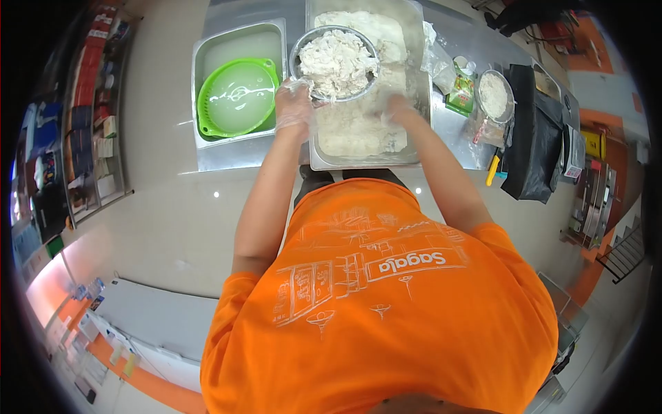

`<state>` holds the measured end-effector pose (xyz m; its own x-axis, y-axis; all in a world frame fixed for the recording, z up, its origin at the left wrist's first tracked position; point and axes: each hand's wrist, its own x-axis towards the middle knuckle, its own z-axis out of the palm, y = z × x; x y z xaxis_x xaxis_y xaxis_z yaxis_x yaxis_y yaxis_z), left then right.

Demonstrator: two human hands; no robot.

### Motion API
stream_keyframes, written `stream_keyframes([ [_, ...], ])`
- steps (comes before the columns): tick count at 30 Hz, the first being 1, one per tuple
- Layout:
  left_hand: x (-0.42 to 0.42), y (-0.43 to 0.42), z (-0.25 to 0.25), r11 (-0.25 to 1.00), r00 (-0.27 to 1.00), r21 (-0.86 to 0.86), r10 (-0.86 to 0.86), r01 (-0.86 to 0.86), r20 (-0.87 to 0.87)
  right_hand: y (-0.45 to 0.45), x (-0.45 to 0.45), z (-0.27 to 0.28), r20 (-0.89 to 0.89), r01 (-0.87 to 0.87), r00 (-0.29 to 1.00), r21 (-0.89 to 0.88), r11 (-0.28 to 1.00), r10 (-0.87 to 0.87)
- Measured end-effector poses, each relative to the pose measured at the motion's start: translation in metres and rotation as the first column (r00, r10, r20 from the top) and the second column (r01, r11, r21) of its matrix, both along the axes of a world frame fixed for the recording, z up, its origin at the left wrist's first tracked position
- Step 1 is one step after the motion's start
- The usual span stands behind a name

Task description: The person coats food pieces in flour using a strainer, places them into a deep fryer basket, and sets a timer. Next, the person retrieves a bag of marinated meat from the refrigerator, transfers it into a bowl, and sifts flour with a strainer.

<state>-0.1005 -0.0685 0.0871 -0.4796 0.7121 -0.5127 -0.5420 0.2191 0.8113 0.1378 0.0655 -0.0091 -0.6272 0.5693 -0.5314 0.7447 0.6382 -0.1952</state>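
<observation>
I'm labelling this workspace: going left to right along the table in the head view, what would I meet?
Green plastic basket, round metal bowl heaped with whitish, floury pieces, the person's blurred right hand, green-and-white carton, round bowl of white powder, large black bag.

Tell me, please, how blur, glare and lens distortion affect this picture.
Head view: motion blur smears the right hand, while the left hand is sharper; head view: white glare streaks the green basket; head view: fisheye distortion bends the shelves at left, and the corners are black.
</observation>
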Motion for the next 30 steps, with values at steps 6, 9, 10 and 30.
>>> stream_keyframes([
  [6, 0.002, 0.003, -0.003, 1.000, 1.000, 0.023, -0.005, 0.005, 0.001, -0.049, 0.004, -0.101, -0.052, 0.007, 0.999, -0.068, 0.998, -0.010],
  [9, 0.000, 0.000, -0.001, 0.999, 1.000, 0.054, 0.009, -0.010, 0.018, -0.061, -0.011, -0.071, 0.008, -0.036, 0.999, -0.256, 0.966, 0.039],
  [10, -0.001, -0.002, 0.000, 0.998, 1.000, 0.062, 0.006, -0.008, 0.023, -0.065, -0.016, -0.050, 0.033, -0.039, 0.998, -0.315, 0.948, 0.052],
  [30, -0.003, 0.002, -0.021, 0.999, 1.000, 0.046, -0.004, 0.004, 0.003, -0.042, 0.027, 0.015, 0.107, -0.172, 0.975, -0.184, 0.968, 0.194],
])
